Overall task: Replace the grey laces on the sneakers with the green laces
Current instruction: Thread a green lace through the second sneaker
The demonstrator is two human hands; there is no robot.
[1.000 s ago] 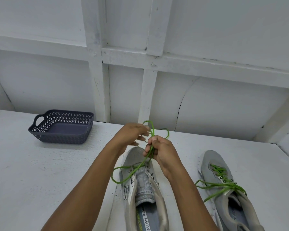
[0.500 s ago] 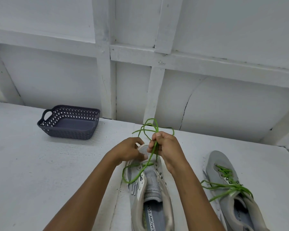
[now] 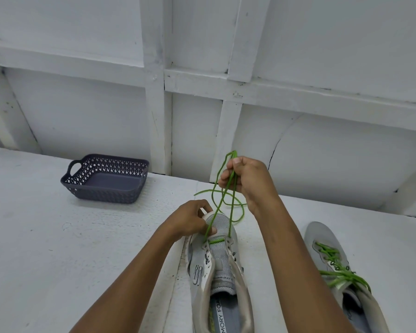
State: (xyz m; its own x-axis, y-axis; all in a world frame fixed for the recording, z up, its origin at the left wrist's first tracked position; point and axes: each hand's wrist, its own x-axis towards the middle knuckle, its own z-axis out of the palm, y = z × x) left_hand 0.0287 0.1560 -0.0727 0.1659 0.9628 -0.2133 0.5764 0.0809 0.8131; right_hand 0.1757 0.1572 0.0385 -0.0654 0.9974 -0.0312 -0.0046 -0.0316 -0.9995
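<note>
A grey sneaker (image 3: 217, 267) lies toe-away on the white surface between my forearms. A green lace (image 3: 222, 200) crosses its lowest eyelets, and both strands rise from there. My right hand (image 3: 247, 183) holds those strands bunched in its fingers, lifted above the toe. My left hand (image 3: 192, 218) grips the toe of this sneaker. A second grey sneaker (image 3: 334, 267) at the right carries a green lace (image 3: 334, 265) threaded through and tied.
A dark grey perforated basket (image 3: 106, 179) with a handle stands at the back left, near the white panelled wall (image 3: 202, 92). Everything stands on a white table (image 3: 58, 248), which has a seam running under the middle sneaker.
My right hand has lifted up and to the right, pulling the green strands taut through the lowest eyelets. My left hand has dropped onto the toe of the sneaker.
</note>
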